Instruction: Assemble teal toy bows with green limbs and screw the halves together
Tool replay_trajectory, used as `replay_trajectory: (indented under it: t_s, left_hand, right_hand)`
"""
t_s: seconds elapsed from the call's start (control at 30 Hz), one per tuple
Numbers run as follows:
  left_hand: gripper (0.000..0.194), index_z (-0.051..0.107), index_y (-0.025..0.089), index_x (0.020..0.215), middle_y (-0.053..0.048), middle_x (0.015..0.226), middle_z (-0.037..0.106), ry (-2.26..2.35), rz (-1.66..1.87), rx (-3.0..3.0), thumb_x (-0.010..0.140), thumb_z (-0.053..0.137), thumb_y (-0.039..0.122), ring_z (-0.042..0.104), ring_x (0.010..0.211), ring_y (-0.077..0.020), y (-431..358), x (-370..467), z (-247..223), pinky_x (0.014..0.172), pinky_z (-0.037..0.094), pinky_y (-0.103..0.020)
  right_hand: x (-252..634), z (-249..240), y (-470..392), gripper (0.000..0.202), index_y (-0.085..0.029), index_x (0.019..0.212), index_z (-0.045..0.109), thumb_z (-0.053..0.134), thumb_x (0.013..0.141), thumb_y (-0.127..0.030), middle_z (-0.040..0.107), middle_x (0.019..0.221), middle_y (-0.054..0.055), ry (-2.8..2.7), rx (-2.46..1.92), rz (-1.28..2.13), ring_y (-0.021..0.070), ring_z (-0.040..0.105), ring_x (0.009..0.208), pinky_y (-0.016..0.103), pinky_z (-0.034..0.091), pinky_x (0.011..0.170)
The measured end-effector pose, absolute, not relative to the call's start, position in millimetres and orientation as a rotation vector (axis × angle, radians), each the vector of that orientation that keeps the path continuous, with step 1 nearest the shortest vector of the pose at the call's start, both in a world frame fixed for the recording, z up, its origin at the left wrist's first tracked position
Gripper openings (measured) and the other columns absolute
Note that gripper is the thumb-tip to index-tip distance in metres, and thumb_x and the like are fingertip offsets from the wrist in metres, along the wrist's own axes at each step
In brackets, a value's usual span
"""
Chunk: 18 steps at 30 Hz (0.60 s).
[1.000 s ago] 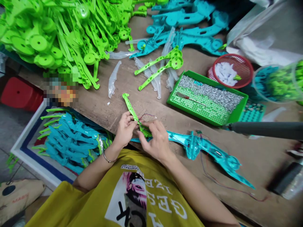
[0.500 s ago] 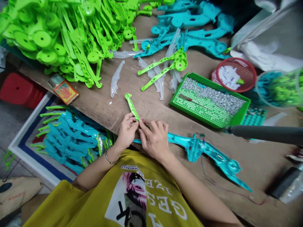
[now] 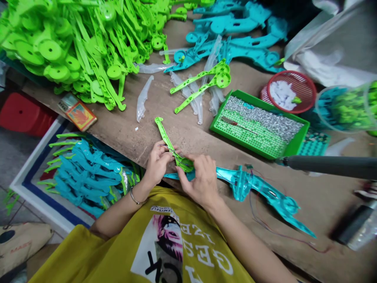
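A slim bright-green plastic arm (image 3: 165, 135) with a round end slants up and away between my hands. My left hand (image 3: 159, 162) pinches it about midway, with thin wires showing along it there. At its round end, my right hand (image 3: 202, 179) grips with thumb and fingers, partly covering that end. Below my hands lies a long translucent blue plastic housing (image 3: 243, 182), its left part hidden behind my right hand. Red and dark wires (image 3: 260, 222) trail from the housing over the table.
Green arms (image 3: 88, 51) are heaped at the back left, with blue housings (image 3: 232, 25) beyond. A green tray (image 3: 218, 129) holds screws and a screwdriver (image 3: 239, 125). Beside it are a red basket (image 3: 313, 94) and a dark rod-like tool (image 3: 326, 167). Blue parts (image 3: 91, 169) fill a box below the edge.
My right hand has shifted slightly right and opened around the round end, uncovering more of the green arm and the wires along it. My left hand keeps its hold.
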State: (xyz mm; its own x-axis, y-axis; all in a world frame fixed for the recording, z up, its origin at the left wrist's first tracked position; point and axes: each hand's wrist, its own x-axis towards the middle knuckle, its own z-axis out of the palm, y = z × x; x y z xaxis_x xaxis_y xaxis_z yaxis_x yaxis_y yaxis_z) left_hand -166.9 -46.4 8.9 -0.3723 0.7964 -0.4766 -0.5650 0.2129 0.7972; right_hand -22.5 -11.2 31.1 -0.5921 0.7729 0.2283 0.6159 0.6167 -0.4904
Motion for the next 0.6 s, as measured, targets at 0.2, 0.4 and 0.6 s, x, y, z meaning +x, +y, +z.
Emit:
replay_trajectory:
  t_s: [0.2, 0.4, 0.6]
  left_hand:
    - [0.053, 0.045, 0.020, 0.108, -0.004, 0.096, 0.070, 1.371, 1.465, 0.308, 0.071, 0.081, 0.030, 0.073, 0.088, -0.0203, -42.8, -166.0, 8.3, 0.089, 0.055, -0.039]
    - [0.048, 0.044, 0.020, 0.107, -0.005, 0.097, 0.070, 1.406, 1.470, 0.361, 0.074, 0.078, 0.027, 0.074, 0.088, -0.0202, -43.6, -165.4, 4.2, 0.088, 0.055, -0.037]
    - [0.050, 0.043, 0.021, 0.108, -0.004, 0.098, 0.069, 1.397, 1.474, 0.356, 0.074, 0.079, 0.030, 0.074, 0.090, -0.0209, -44.6, -164.4, 3.1, 0.085, 0.057, -0.036]
  right_hand:
    - [-23.1, 30.6, -15.6, 0.007, -0.021, 0.095, 0.062, 0.058, 0.092, -0.026, 0.069, 0.089, 0.005, -2.444, -1.143, 0.510, 0.0225, 0.050, 0.083, 0.037, 0.031, 0.074]
    - [-21.8, 29.1, -9.9, 0.011, -0.024, 0.098, 0.064, 0.054, 0.095, -0.021, 0.070, 0.083, 0.002, -2.483, -1.049, 0.544, 0.0214, 0.048, 0.078, 0.037, 0.030, 0.072]
    - [-14.0, 34.5, -10.2, 0.014, -0.020, 0.094, 0.057, 0.055, 0.080, -0.016, 0.063, 0.089, 0.007, -2.537, -1.100, 0.507, 0.0254, 0.050, 0.087, 0.038, 0.032, 0.073]
